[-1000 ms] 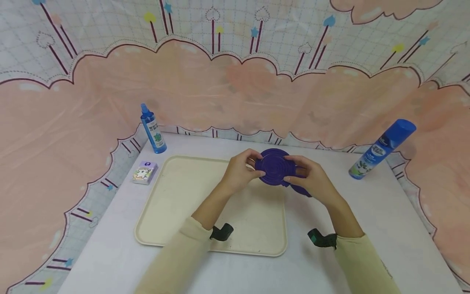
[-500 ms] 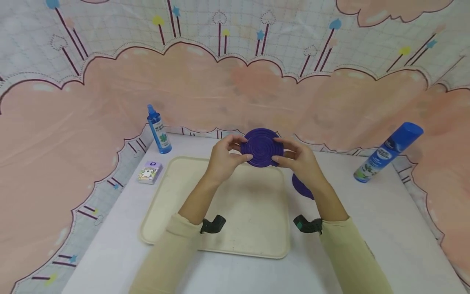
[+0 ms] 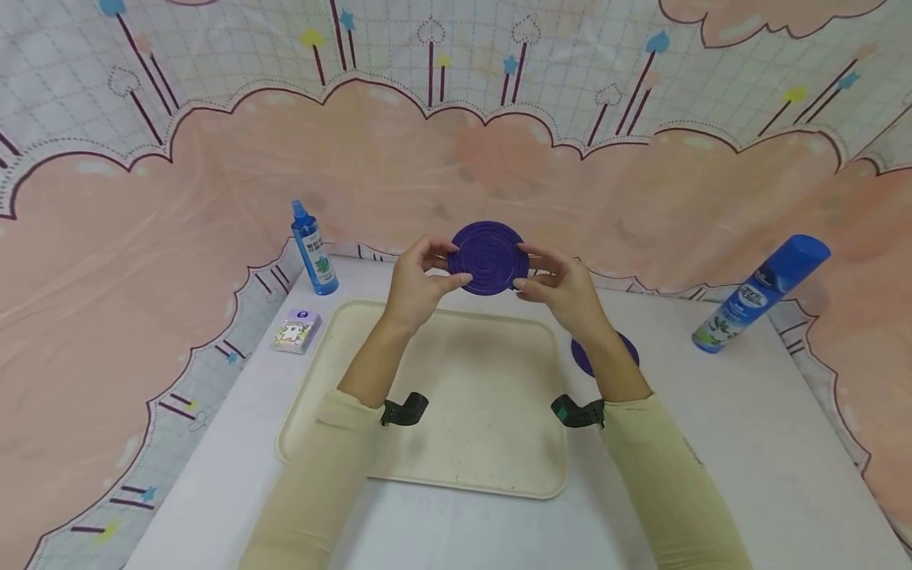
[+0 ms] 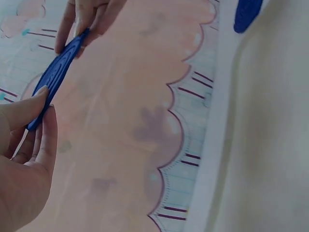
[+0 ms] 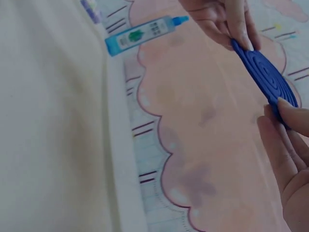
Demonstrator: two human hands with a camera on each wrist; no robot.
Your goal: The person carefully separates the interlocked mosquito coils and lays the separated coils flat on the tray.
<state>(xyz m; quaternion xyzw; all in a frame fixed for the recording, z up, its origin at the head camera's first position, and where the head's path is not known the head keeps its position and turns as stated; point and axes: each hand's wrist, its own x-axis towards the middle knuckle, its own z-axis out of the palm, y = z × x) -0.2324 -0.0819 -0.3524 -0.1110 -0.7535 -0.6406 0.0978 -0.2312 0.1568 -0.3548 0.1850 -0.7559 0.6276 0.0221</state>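
In the head view, a round purple disc with raised concentric rings, much like a silicone lid, is held up above the far side of the tray. My left hand pinches its left edge between thumb and fingers. On the opposite edge, my right hand pinches it the same way. Both wrist views show the disc nearly edge-on and slightly bowed between the hands. A second purple disc lies on the table right of the tray, partly hidden behind my right forearm.
A cream tray lies on the white table. Left of it are a small patterned pack and a blue spray bottle. A blue aerosol can stands at the right. A printed curtain hangs behind.
Both hands have lifted the disc and moved it leftward and away, from near the tray's right edge to above its far edge. More of the second disc now shows.
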